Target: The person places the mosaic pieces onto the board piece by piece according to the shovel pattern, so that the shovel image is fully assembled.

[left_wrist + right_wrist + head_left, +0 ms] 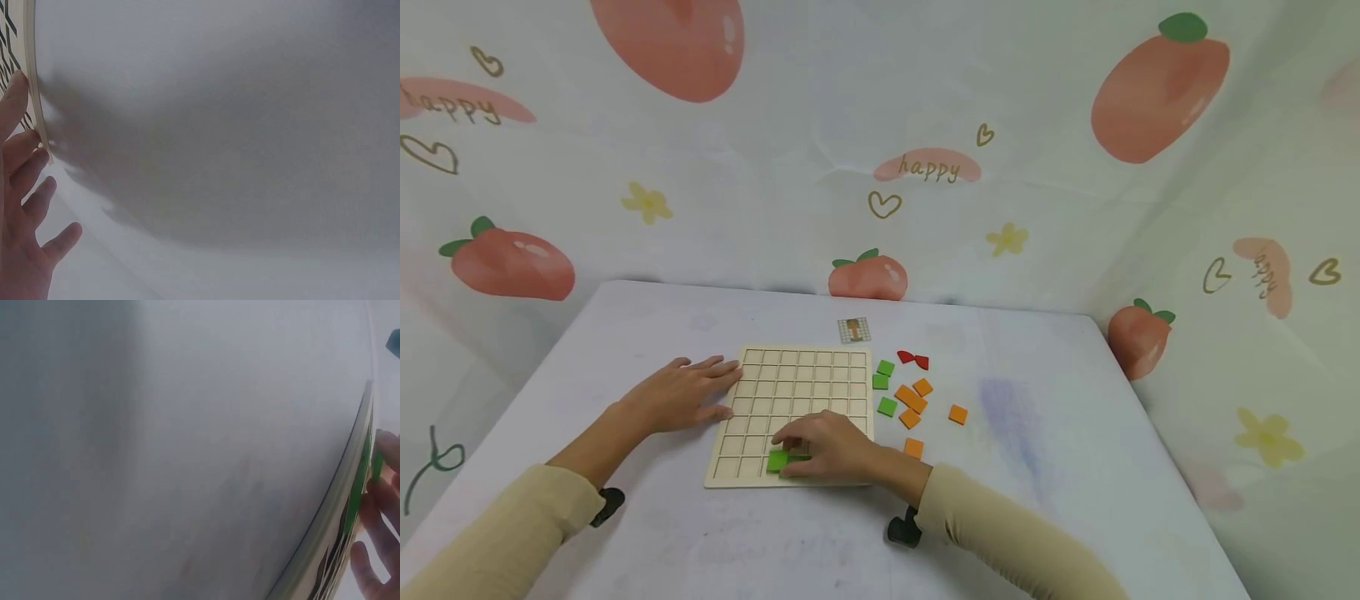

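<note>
Green tile (778, 461): over the row of cells along the near edge of the grid board (760, 417), nearer that edge's middle than the board's near left corner; it lies at the fingertips of the right hand (831, 448), on their left side.
Right fingers: pinching the green tile, with fingertips on both of its faces in the right wrist view.
Tile's axis: it looks square, so no long side to go by; its face seems roughly level with the board, just above it.
Green on the board: more green (356, 494) lies on the surface below, along the near edge; the hand hides much of it, so I cannot count its pieces.
Nearer hand: the right, by far.
Left hand (688, 393): fingers spread, touching the board's left edge, well apart from the tile.
Loose green tiles (887, 407): three, just beside the board's right edge on the desk (700, 533), with orange tiles (958, 414) and red pieces (922, 362) farther right.
Pattern card (853, 330): just beyond the board's far right corner.
</note>
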Action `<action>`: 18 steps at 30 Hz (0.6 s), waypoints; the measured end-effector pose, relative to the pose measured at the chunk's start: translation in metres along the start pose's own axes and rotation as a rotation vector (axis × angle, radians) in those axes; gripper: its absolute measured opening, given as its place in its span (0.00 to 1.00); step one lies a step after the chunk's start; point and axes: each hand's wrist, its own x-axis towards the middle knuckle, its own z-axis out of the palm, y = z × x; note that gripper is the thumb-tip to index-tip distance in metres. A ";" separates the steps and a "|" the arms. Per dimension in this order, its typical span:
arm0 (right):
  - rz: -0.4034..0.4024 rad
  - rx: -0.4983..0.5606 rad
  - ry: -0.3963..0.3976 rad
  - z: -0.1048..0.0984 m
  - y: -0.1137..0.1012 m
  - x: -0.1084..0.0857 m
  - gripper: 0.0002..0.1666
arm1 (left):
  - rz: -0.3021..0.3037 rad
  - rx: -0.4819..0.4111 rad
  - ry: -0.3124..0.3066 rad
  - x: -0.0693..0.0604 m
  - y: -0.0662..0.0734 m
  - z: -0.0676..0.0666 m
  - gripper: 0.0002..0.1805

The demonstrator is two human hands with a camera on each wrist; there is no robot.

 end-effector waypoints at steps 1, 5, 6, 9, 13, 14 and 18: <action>-0.003 -0.007 -0.003 0.001 -0.001 0.001 0.22 | 0.000 0.003 -0.001 0.000 0.000 0.000 0.35; -0.015 -0.058 -0.008 0.005 -0.004 0.005 0.22 | -0.001 0.004 -0.004 0.000 0.001 -0.001 0.35; -0.016 -0.075 -0.007 0.006 -0.005 0.006 0.22 | -0.001 0.003 -0.003 0.000 0.001 0.000 0.35; -0.017 -0.109 0.006 0.009 -0.006 0.007 0.21 | -0.003 0.006 -0.002 -0.001 0.001 0.000 0.35; -0.008 -0.124 0.011 0.010 -0.006 0.007 0.21 | -0.014 0.005 -0.012 0.000 0.001 0.002 0.35; -0.005 -0.121 0.011 0.011 -0.006 0.007 0.21 | -0.016 0.002 -0.014 0.000 0.001 0.002 0.35; 0.002 -0.109 0.009 0.011 -0.006 0.007 0.22 | -0.016 -0.003 -0.015 -0.001 0.000 0.003 0.35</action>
